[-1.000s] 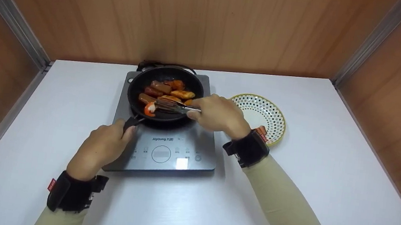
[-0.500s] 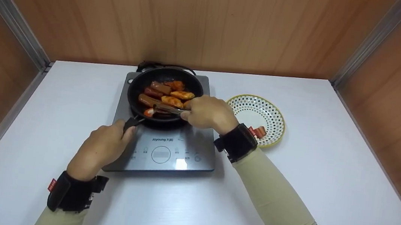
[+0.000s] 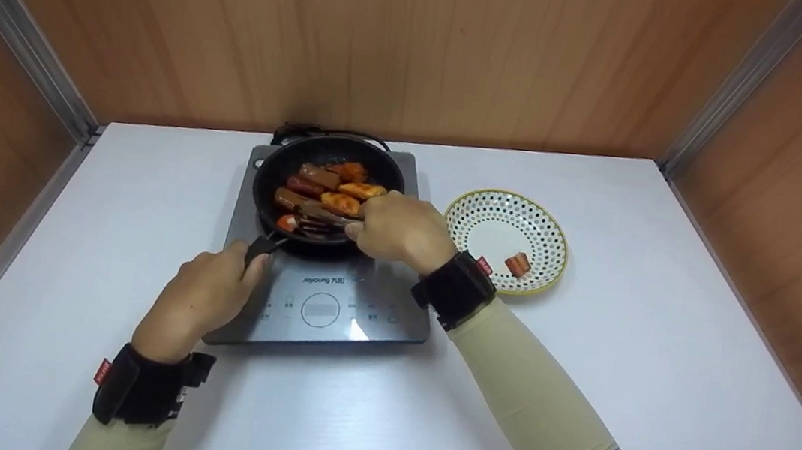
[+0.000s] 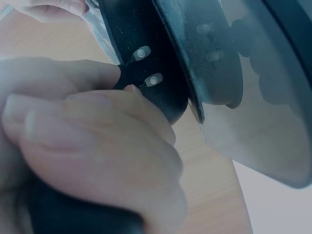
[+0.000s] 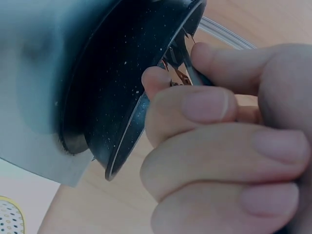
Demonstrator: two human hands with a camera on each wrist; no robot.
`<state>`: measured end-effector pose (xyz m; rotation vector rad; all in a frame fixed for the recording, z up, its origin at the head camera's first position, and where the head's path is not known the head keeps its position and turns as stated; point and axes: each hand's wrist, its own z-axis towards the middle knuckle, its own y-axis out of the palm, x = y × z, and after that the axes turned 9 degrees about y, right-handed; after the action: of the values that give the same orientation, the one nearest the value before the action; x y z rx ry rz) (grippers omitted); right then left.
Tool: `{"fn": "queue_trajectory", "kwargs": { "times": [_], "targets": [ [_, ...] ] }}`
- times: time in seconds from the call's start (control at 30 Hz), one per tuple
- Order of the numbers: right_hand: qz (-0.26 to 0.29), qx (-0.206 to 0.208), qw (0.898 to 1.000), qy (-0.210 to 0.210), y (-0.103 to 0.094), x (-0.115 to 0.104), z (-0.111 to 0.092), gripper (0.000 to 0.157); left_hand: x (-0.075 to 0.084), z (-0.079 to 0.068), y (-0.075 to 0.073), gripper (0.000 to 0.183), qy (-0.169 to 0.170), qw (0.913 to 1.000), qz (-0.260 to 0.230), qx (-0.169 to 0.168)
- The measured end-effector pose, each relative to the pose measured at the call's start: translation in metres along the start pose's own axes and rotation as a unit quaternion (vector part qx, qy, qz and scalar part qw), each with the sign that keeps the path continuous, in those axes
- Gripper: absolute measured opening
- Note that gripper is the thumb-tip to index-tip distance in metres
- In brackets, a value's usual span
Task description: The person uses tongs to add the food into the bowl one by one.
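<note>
In the head view a black frying pan [image 3: 273, 165] sits on a grey induction cooker [image 3: 337, 323]. My left hand [image 3: 206, 293] grips its black handle [image 3: 263, 245]; the left wrist view shows the fingers [image 4: 112, 131] curled round it. Over the pan's right front rim, my right hand [image 3: 404, 231] holds metal tongs [image 3: 323, 214]. Their tips are low among the food, beside an orange-and-white piece [image 3: 286, 222] resembling shrimp. Sausage pieces [image 3: 320, 175] and browned yellow pieces [image 3: 340, 203] lie around. Whether the tongs clasp anything is unclear.
Right of the cooker stands a dotted, yellow-rimmed plate [image 3: 557, 235] bearing one small striped reddish piece [image 3: 517, 264]. A black cable [image 3: 298, 130] lies behind the pan. Wood panels [image 3: 406, 44] wall in the white table [image 3: 578, 396] at the back and sides.
My right hand and the tongs have shifted left and slightly lower in the pan. The orange-and-white piece sits farther left. The plate's small piece is now uncovered. My left hand stays put.
</note>
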<state>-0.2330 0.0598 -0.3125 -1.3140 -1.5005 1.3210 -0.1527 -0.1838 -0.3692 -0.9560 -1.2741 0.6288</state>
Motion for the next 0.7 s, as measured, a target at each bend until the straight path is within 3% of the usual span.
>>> {"fn": "queue_trajectory", "kwargs": {
  "times": [0.17, 0.33, 0.5, 0.7],
  "targets": [
    [0.002, 0.015, 1.000, -0.006, 0.001, 0.004, -0.002, 0.048, 0.000, 0.000, 0.000, 0.035, 0.004, 1.0000, 0.006, 0.003],
    [0.023, 0.042, 0.999, -0.015, -0.004, 0.021, -0.011, 0.047, 0.001, 0.000, 0.000, 0.035, 0.002, 1.0000, 0.004, 0.002],
    [0.054, 0.073, 0.996, -0.018, -0.012, 0.055, -0.031, 0.042, 0.001, -0.001, 0.000, 0.035, -0.002, 1.0000, -0.002, -0.001],
    [0.073, 0.105, 0.992, -0.001, -0.018, 0.114, -0.061, 0.045, 0.001, -0.001, 0.000, 0.035, 0.005, 1.0000, 0.003, 0.004]
  ]
}}
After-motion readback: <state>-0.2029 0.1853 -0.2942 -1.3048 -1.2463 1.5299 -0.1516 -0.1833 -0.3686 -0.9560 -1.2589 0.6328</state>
